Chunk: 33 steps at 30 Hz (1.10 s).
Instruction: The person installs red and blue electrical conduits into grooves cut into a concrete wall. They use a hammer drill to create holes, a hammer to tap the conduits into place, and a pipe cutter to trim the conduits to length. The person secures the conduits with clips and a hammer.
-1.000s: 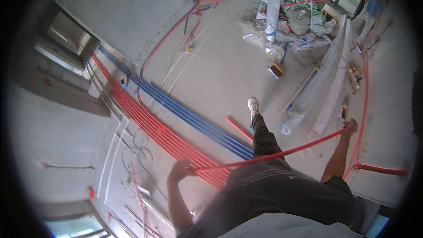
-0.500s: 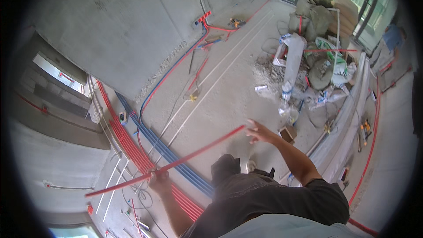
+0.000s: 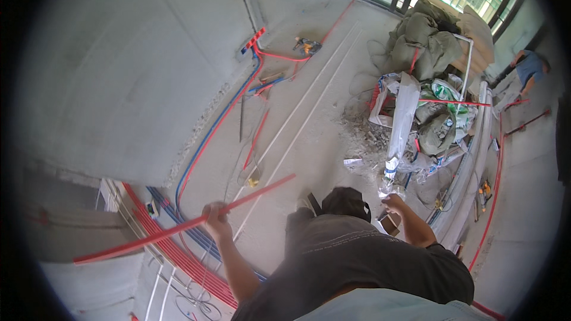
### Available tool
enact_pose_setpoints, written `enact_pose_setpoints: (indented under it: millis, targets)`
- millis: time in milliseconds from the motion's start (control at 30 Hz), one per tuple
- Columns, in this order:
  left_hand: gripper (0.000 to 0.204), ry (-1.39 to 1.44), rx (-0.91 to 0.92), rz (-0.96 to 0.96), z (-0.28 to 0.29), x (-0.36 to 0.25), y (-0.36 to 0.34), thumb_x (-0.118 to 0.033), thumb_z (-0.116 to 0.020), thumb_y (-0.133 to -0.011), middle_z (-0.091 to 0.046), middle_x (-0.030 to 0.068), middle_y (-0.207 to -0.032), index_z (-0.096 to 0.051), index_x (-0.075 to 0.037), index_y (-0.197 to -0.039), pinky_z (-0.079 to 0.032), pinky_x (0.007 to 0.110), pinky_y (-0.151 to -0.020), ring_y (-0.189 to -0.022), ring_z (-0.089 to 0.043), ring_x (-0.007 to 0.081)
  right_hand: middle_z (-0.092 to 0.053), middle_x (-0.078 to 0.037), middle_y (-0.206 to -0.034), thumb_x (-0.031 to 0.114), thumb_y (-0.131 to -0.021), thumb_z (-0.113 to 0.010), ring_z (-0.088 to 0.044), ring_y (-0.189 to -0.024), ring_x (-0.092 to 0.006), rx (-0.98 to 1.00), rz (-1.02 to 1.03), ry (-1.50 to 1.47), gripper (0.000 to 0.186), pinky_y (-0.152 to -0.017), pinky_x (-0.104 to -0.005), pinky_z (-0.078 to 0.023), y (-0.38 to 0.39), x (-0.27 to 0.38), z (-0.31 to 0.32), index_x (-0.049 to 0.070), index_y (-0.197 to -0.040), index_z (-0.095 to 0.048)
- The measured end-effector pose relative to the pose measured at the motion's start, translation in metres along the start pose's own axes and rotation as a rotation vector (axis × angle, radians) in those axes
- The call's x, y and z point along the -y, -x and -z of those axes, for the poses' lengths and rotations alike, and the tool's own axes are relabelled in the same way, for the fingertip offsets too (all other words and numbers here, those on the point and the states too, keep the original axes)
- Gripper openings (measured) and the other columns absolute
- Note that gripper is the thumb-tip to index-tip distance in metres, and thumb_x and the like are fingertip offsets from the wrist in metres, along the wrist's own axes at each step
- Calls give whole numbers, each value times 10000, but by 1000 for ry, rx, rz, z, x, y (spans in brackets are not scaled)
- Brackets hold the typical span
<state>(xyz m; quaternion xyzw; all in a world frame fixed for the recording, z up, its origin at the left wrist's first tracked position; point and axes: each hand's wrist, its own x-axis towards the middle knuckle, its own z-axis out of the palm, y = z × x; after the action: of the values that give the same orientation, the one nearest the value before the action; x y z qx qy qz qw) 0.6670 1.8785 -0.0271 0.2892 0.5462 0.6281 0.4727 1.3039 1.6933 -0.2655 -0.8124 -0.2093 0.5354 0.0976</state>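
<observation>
My left hand is closed around a long red pipe, gripping it between its two ends. The pipe slants from low at the left up to the middle of the view, above the rows of pipes on the floor. My right hand is lowered beside my right knee, close to a small open cardboard box. Its fingers look bent, but they are too small to make out, and whether they touch the box or hold anything is unclear. My forearm partly covers the box.
Red pipes and blue pipes run along the floor at left. Stuffed sacks and rubble lie at the back right. A yellow power tool rests at right. Another person in blue bends at the far right.
The red pipe's right end has left my right hand's side; my left hand has swung it leftward. My right hand has moved right and down to the box. My view has shifted.
</observation>
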Motion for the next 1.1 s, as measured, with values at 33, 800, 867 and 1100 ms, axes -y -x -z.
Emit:
enact_pose_setpoints:
  millis: [33,800,867,1100]
  targets:
    - [128,-59,45,-11,-29,-6,-35,-115,-652,-917,-658,94,-769,-632,-15,-839,-395,246,-540,-589,-532,120,-681,-99,-837,274,-967,-710,-648,-576,-221,-59,-31,-28,300,-459,-343,-494,4,8,9,39,-1134,-626]
    - [124,-406,-134,-30,-497,77,-582,-120,-688,-976,-621,55,-736,-607,-29,-951,-507,276,-611,-614,-603,135,-650,-44,-828,200,-983,-657,-617,-638,-152,1,355,-447,147,-501,-322,-480,-442,639,271,75,-1056,-629]
    - [126,-476,-140,-14,-528,94,-628,-114,-704,-931,-629,54,-782,-616,-24,-929,-490,284,-640,-646,-597,130,-630,-37,-800,167,-993,-637,-579,-621,-140,-44,270,-479,118,-501,-314,-457,-450,686,281,55,-1026,-618]
    - [225,-834,-43,204,-611,179,-784,-139,-799,-821,-594,59,-779,-614,-48,-912,-486,371,-658,-700,-590,179,-676,-76,-848,264,-969,-713,-642,-642,-178,66,-100,-94,264,-511,-315,-496,-479,742,313,33,-1085,-660]
